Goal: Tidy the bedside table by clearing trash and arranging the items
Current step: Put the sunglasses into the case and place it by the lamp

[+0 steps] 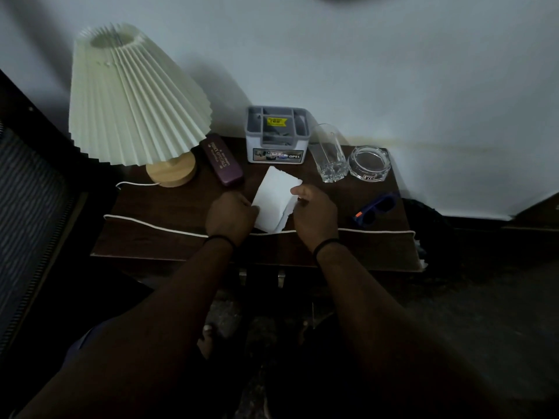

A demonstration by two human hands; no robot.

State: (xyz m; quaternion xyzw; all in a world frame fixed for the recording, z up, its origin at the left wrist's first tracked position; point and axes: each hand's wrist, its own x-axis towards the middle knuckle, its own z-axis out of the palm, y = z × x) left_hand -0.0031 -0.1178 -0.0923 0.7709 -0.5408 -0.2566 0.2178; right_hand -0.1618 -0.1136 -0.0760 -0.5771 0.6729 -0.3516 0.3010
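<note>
Head view, frame centre: your left hand (231, 214) and right hand (314, 211) pinch opposite edges of torn white paper (276, 198) above the dark table (169, 204). Gather it inward, likely trash, steering clear of the glass (328, 154).

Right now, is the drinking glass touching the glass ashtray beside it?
Cannot tell. In the head view the drinking glass and the ashtray stand side by side, but their clear edges blur together at the base, so neither contact nor a gap shows plainly.
</note>
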